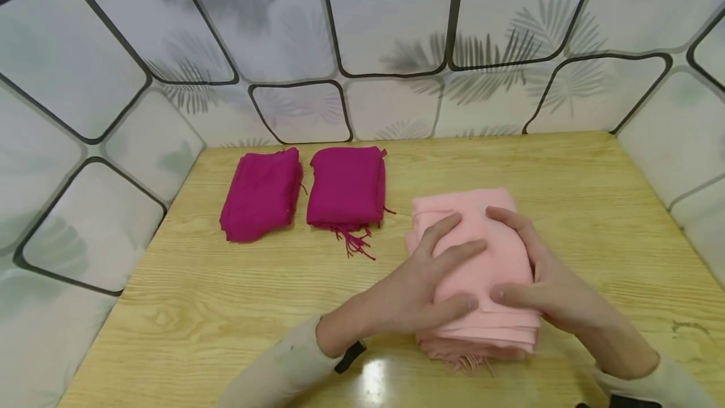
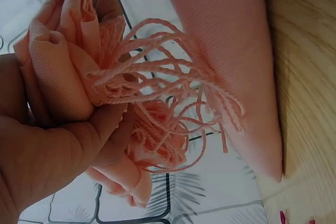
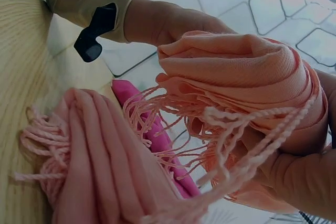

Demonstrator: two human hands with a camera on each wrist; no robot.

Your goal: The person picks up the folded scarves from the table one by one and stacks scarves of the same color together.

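Note:
Between my two hands is a folded pink scarf (image 1: 481, 263), with twisted fringe hanging from it in both wrist views. My left hand (image 1: 416, 282) grips its left side, some fingers and the thumb over the top. On the right side my right hand (image 1: 555, 276) holds it, thumb and fingertips on the upper face. In the right wrist view the held scarf (image 3: 236, 72) is above another pink folded scarf (image 3: 105, 156), which lies on the table with its fringe at one end. The fingers under the held scarf are hidden in the head view.
Two folded magenta scarves (image 1: 263, 194) (image 1: 348, 187) lie side by side on the wooden table (image 1: 255, 294), left of the pink ones. Patterned padded panels (image 1: 391, 106) stand along the back and both sides. A black strap (image 3: 94, 32) is on my left wrist.

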